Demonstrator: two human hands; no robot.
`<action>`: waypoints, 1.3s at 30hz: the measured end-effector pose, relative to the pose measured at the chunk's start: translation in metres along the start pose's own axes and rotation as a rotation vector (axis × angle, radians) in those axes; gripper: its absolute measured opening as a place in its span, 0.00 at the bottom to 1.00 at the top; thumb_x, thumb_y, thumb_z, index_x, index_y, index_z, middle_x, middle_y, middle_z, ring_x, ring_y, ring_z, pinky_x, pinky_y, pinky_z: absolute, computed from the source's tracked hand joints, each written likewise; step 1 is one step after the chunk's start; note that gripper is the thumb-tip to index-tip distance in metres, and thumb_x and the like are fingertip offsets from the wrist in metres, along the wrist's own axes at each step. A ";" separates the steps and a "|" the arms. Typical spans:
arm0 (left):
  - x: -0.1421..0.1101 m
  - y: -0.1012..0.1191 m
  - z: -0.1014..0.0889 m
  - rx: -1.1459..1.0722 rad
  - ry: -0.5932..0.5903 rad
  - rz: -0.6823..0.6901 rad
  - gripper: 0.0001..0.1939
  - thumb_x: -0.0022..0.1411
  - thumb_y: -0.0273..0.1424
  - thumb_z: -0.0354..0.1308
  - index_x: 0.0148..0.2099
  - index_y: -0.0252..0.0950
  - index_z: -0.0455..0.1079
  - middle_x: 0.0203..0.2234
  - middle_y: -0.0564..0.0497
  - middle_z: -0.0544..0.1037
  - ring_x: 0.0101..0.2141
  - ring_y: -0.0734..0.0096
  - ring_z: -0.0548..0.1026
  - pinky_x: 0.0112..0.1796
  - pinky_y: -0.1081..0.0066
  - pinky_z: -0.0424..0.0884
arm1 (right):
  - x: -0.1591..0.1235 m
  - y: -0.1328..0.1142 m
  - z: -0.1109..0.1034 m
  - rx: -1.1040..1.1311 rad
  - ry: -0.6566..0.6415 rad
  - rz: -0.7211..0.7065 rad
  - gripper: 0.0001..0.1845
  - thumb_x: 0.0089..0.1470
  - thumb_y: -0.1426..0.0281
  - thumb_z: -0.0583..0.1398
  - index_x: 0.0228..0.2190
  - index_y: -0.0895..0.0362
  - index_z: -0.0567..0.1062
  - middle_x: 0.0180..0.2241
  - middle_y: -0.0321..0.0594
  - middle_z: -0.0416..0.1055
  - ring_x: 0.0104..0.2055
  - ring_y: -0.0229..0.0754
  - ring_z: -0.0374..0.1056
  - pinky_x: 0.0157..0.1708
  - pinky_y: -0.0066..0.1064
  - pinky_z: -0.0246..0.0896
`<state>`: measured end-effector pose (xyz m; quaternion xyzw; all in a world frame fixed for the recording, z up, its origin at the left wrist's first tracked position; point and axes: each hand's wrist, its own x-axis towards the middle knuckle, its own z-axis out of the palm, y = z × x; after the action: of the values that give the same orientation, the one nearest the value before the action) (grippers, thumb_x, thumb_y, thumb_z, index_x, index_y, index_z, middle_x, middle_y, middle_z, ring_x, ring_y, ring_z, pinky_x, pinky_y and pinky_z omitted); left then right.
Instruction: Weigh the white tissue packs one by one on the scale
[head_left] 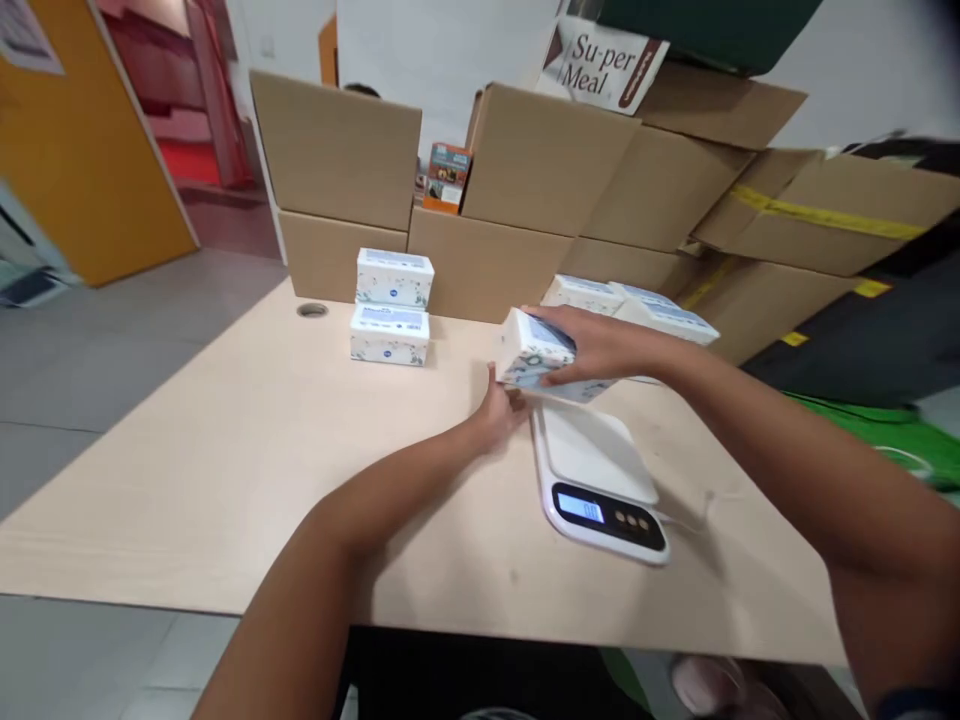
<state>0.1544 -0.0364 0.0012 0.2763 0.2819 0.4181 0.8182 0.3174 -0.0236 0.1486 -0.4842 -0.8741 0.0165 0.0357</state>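
Observation:
My right hand (592, 345) grips a white patterned tissue box (529, 352) from above, holding it just over the far end of a white digital kitchen scale (600, 475) whose blue display is lit. Under the box's left end my left hand (499, 410) touches its lower edge, fingers curled against it. Two more of these boxes (391, 305) sit stacked at the far side of the light wooden table (247, 460). Others (637, 305) lie behind my right hand.
Large brown cardboard cartons (525, 190) line the table's far edge, one holding a small orange packet (446, 178). A round cable hole (312, 310) is at the far left of the table. A yellow door (82, 150) stands far left, green material (892, 435) at right.

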 end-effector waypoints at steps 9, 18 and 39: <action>-0.009 0.020 -0.011 -0.095 0.056 -0.214 0.52 0.77 0.62 0.25 0.75 0.25 0.64 0.63 0.27 0.77 0.52 0.53 0.82 0.50 0.61 0.79 | 0.166 -0.107 -0.015 0.046 -0.021 -0.279 0.64 0.51 0.56 0.76 0.80 0.51 0.54 0.76 0.55 0.63 0.76 0.66 0.62 0.73 0.55 0.63; -0.010 0.022 -0.014 -0.143 0.035 -0.249 0.56 0.76 0.63 0.24 0.78 0.21 0.62 0.65 0.26 0.76 0.50 0.53 0.83 0.49 0.60 0.79 | 0.216 -0.136 0.002 -0.121 0.015 -0.288 0.40 0.62 0.56 0.68 0.70 0.58 0.70 0.71 0.60 0.70 0.73 0.68 0.67 0.68 0.55 0.69; -0.010 0.034 0.005 -0.051 0.139 -0.208 0.52 0.78 0.63 0.29 0.75 0.25 0.66 0.68 0.26 0.76 0.68 0.47 0.77 0.64 0.55 0.77 | 0.071 0.148 -0.009 -0.184 0.193 0.482 0.41 0.66 0.61 0.68 0.73 0.58 0.64 0.76 0.59 0.61 0.78 0.71 0.55 0.76 0.64 0.52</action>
<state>0.1352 -0.0287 0.0308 0.1949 0.3543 0.3560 0.8425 0.4055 0.1153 0.1515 -0.6787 -0.7241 -0.1011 0.0699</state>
